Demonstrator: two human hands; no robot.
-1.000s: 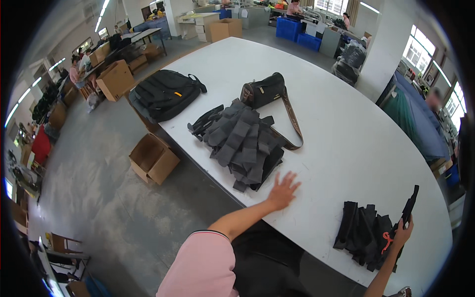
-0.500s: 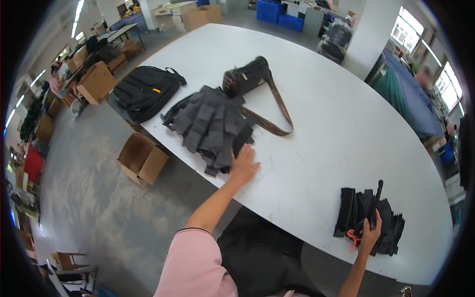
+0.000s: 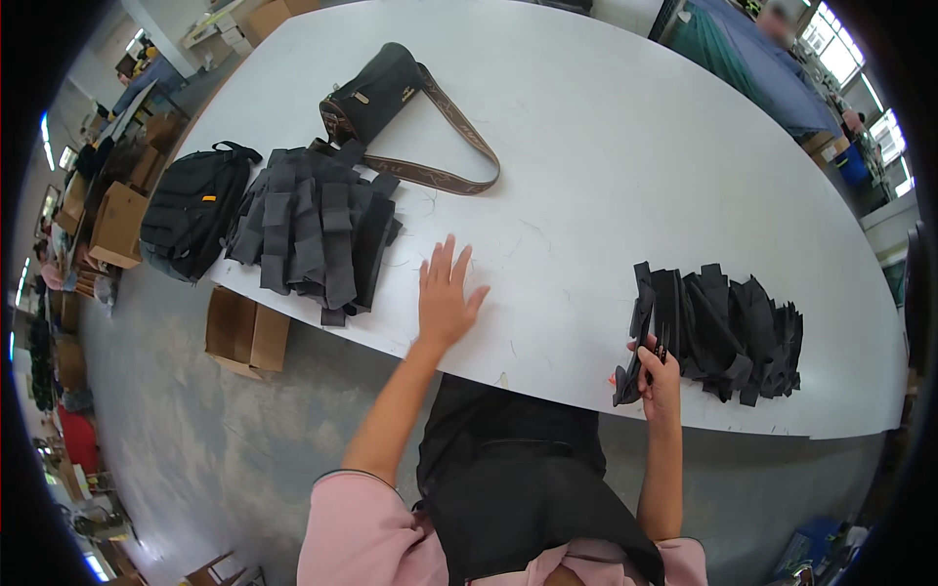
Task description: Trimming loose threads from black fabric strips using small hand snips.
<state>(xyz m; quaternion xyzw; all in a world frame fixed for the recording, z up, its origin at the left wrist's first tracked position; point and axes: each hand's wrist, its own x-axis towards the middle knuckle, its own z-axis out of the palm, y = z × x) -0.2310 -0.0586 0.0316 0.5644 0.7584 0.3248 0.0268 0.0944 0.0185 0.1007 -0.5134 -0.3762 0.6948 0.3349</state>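
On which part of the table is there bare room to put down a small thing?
Widest free patch of the white table: beyond the black strips, right of the bag strap. A smaller, nearly bare one lies between left hand and right hand. Crowded: the left end, where backpack, grey strips and shoulder bag sit close.

Left hand (image 3: 447,305): palm down, fingers extended forward, thumb spread to the right
Left forearm (image 3: 391,410): slanting forward and rightward from the bent elbow
Right hand (image 3: 660,381): fingers curled in a grip
Right forearm (image 3: 662,479): pointing almost straight forward
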